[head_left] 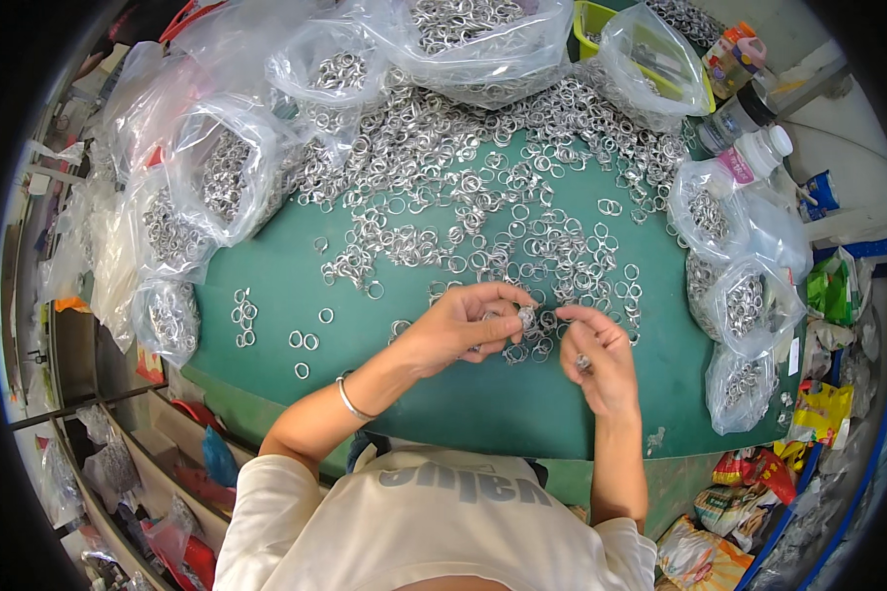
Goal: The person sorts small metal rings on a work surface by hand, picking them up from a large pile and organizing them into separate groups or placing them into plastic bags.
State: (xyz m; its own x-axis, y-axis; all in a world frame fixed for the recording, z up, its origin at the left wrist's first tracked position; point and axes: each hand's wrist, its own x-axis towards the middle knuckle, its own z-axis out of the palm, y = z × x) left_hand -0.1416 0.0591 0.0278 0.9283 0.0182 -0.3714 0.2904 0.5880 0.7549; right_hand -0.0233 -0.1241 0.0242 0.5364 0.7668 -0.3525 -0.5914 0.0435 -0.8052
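Observation:
My left hand [471, 323] is closed on a few small silver metal rings; one cluster [526, 317] shows between the thumb and fingertips. Close by on the right, my right hand [601, 360] has its index finger stretched toward that cluster. Its other fingers curl in, and a bit of shiny metal, seemingly a ring [583, 362], shows in the palm. Beneath and beyond both hands, many loose silver rings [483, 227] are spread over the green tabletop [443, 404]. Which rings lie deeper in the left palm is hidden by the fingers.
Heaped rings [414, 118] cover the table's far side. Clear plastic bags of rings line the left [222, 177], the back [483, 74] and the right [744, 305]. Bottles [754, 153] and a yellow-green basket [700, 94] stand at the far right. Several separate rings [304, 340] lie left.

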